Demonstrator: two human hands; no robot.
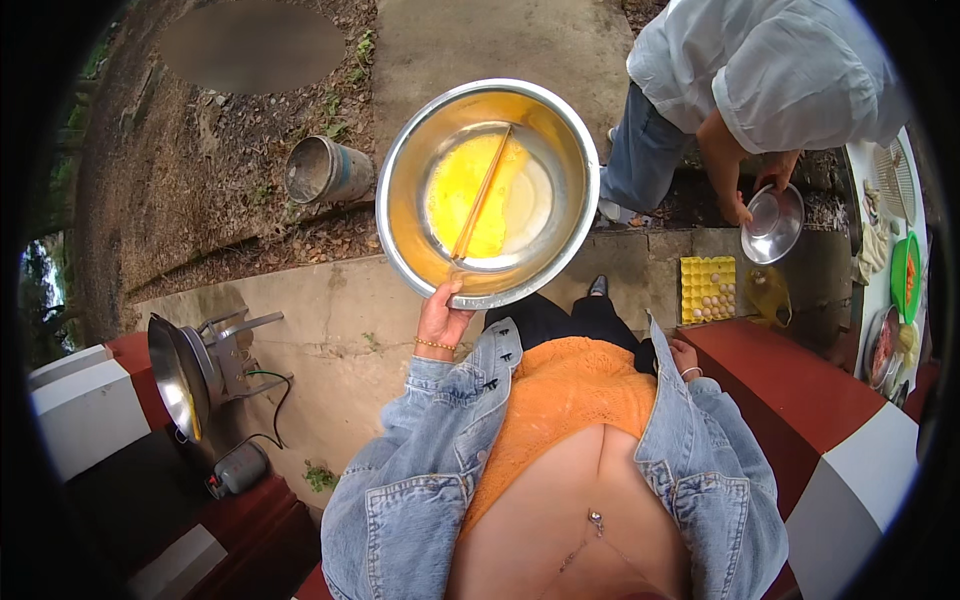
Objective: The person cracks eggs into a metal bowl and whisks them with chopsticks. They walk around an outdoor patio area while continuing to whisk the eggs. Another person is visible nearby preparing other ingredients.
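My left hand (444, 321) grips the near rim of a large stainless steel bowl (574, 176) and holds it out in front of me. Beaten yellow egg (459, 191) lies in the bottom of the bowl, mostly toward its left side. A pair of wooden chopsticks (482, 196) leans across the egg, tips apart from my fingers. Down at my right side is my right hand (684, 355), beside the denim jacket and close to a red-topped ledge (780, 375). Its fingers look curled and partly hidden, and no object shows in it.
At left, a wok (174, 375) sits on a metal burner stand (225, 352), with a hose to a gas cylinder (238, 469). A bucket (330, 170) stands ahead. At right, a person (757, 75) holds a metal bowl (772, 223) near a yellow egg tray (697, 276) and a food-laden table (877, 289).
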